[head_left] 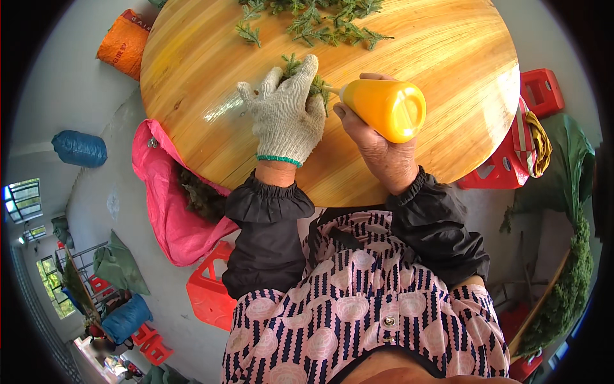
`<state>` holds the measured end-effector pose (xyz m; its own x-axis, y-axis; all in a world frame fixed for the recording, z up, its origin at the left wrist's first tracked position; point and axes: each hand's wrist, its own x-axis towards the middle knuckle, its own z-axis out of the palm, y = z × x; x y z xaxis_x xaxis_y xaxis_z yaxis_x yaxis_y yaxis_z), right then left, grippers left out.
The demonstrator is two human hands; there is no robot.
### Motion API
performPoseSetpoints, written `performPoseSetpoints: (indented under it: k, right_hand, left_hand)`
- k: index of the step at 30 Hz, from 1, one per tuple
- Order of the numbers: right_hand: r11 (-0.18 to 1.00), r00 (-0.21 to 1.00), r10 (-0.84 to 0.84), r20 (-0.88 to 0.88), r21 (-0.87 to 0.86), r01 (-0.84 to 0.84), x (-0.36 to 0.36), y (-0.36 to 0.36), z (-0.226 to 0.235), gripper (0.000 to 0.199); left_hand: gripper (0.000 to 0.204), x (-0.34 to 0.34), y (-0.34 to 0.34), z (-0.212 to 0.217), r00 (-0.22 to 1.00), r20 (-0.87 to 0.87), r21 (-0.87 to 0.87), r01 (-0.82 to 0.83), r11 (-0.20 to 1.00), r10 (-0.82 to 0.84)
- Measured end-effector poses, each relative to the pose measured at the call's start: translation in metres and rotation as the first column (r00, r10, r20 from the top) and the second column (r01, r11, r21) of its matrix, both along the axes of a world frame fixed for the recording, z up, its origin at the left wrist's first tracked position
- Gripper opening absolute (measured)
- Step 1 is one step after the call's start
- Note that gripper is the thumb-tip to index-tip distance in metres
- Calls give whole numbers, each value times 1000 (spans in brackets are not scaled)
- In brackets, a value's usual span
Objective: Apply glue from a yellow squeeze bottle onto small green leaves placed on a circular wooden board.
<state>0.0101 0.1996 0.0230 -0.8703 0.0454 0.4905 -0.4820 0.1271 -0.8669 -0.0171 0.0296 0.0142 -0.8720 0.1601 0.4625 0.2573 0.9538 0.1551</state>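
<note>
My left hand (287,118), in a pale knitted glove with a green cuff edge, is over the wooden table (211,77). It holds a small green conifer sprig (318,86) between thumb and forefinger, while the outer fingers spread to the left. Part of the sprig is hidden beneath the glove. Bare and wrapped around a yellow squeeze bottle (390,109), my right hand (377,150) tilts it on its side. The bottle's thin nozzle (334,90) points left and reaches the sprig; whether anything comes out cannot be seen.
More conifer sprigs (320,22) lie at the table's far edge. A pink sack (169,205) with dark contents leans at the near left, beside a red stool (214,288). On the right are another red stool (543,93) and heaped greenery (566,294).
</note>
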Motion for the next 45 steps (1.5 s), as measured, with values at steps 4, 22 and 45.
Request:
performPoseSetpoints:
  k: [4,22,45]
  right_hand:
    - [998,998,10,55,-61,-7,5,3,0,55]
    - [994,996,-75,41,77,72,18,-3,1,56]
    - [961,997,-82,-15,262,83,32,-3,-1,45]
  left_hand:
    - [64,1,4,-3,1000,-5,8,7,1000,-7]
    - [44,-6,-9,-10,998,-62,7,29,1000,-28]
    - [45,-13,-16,-17,998,-52,27,38,999,-36]
